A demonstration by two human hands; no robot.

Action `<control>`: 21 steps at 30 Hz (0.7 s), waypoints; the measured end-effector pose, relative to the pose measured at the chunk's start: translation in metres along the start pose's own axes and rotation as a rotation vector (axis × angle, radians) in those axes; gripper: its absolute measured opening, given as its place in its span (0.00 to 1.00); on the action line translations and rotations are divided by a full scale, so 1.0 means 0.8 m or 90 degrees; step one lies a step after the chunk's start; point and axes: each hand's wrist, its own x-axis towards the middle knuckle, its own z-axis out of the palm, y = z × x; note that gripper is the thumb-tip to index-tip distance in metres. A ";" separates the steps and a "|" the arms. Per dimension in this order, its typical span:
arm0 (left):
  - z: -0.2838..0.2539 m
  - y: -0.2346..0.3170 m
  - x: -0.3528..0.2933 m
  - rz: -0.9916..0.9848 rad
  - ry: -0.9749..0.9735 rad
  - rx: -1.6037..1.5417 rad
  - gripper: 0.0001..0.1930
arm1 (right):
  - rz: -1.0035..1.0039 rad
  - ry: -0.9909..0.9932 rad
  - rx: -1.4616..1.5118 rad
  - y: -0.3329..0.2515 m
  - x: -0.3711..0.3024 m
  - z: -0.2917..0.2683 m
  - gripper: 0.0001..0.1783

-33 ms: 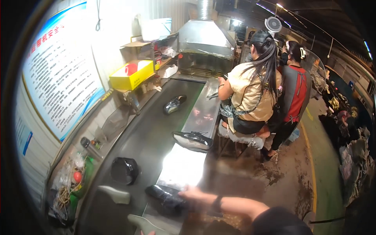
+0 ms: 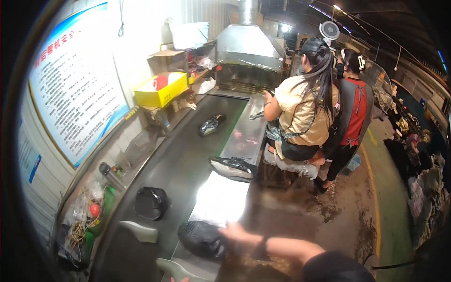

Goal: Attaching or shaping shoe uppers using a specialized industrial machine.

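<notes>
A black shoe upper (image 2: 201, 238) lies on the metal ledge beside the conveyor belt. My right hand (image 2: 237, 234) is at its right end, fingers stretched toward it and slightly blurred; whether they touch it is unclear. At the lower edge, only fingertips of my left hand (image 2: 180, 279) show, against the lower end of a pale grey shoe sole (image 2: 173, 269) that they seem to grip. A second pale sole (image 2: 140, 231) rests on the belt, close to a rounded black shoe piece (image 2: 151, 203). Farther up the ledge sits a black shoe (image 2: 232, 168), its pale inside showing.
Another dark shoe (image 2: 212, 125) is on the belt (image 2: 181, 145), which runs to a metal hooded machine (image 2: 249, 44). Two people (image 2: 307, 98) sit on the right. A yellow box (image 2: 162, 94) stands on the left shelf, and a clutter-filled trough (image 2: 87, 221) lines the wall.
The black shoe upper has turned on the ledge, showing more of its rounded top. My right hand's fingers have shifted slightly at its end. The left hand and its sole look nearly unchanged.
</notes>
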 end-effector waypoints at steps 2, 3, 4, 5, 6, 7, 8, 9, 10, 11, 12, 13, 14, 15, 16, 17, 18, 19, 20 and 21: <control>-0.030 -0.031 0.001 -0.010 0.109 -0.018 0.41 | -0.184 -0.113 -0.066 -0.008 -0.043 0.008 0.44; -0.045 -0.055 0.011 -0.012 0.121 -0.028 0.41 | -0.298 -0.149 -0.197 -0.020 -0.074 0.008 0.43; -0.058 -0.081 0.026 0.023 0.140 -0.022 0.43 | -0.417 -0.184 -0.326 -0.026 -0.100 0.009 0.42; -0.066 -0.105 0.044 0.058 0.155 -0.014 0.44 | -0.501 -0.191 -0.401 -0.010 -0.110 0.017 0.42; -0.077 -0.124 0.057 0.094 0.173 -0.007 0.46 | -0.591 -0.151 -0.496 -0.002 -0.117 0.020 0.39; -0.083 -0.135 0.062 0.127 0.181 0.006 0.49 | -0.655 -0.118 -0.548 0.017 -0.111 0.025 0.38; -0.019 -0.116 0.039 0.080 0.248 -0.066 0.59 | -0.704 -0.082 -0.607 0.042 -0.106 0.021 0.37; 0.006 -0.090 0.019 0.057 0.271 -0.082 0.56 | -0.701 -0.062 -0.585 0.042 -0.110 0.021 0.35; 0.016 -0.075 0.002 0.034 0.299 -0.102 0.53 | -0.702 -0.047 -0.560 0.035 -0.111 0.020 0.34; 0.004 -0.069 -0.009 0.060 0.268 -0.108 0.50 | -0.755 -0.035 -0.508 0.024 -0.110 0.022 0.37; -0.001 -0.063 -0.014 0.080 0.223 -0.108 0.48 | -0.725 -0.090 -0.518 0.041 -0.102 0.023 0.37; -0.010 -0.054 -0.026 0.174 0.212 -0.060 0.42 | -0.700 -0.145 -0.432 0.032 -0.109 0.025 0.37; -0.015 -0.047 -0.029 0.311 0.148 -0.057 0.35 | -0.668 -0.202 -0.346 0.024 -0.109 0.023 0.37; -0.046 -0.041 -0.016 0.355 0.104 -0.056 0.28 | -0.499 -0.307 -0.228 -0.018 -0.128 0.018 0.39; -0.041 -0.024 -0.016 0.275 0.016 -0.142 0.25 | -0.715 -0.198 -0.039 -0.017 -0.131 0.010 0.38; -0.042 -0.008 -0.017 0.194 -0.031 -0.188 0.27 | -0.592 -0.258 -0.015 -0.034 -0.149 0.008 0.38; -0.057 0.001 -0.009 0.114 -0.054 -0.268 0.30 | -0.476 -0.319 -0.002 -0.063 -0.175 0.004 0.39; -0.056 0.015 -0.007 0.000 -0.065 -0.341 0.32 | -0.541 -0.359 -0.057 -0.078 -0.197 -0.003 0.40; -0.060 0.020 -0.004 0.002 -0.049 -0.354 0.32 | -0.612 -0.388 -0.115 -0.092 -0.210 -0.008 0.40; -0.067 0.027 -0.001 -0.055 -0.111 -0.320 0.29 | -0.682 -0.376 -0.229 -0.085 -0.231 -0.006 0.41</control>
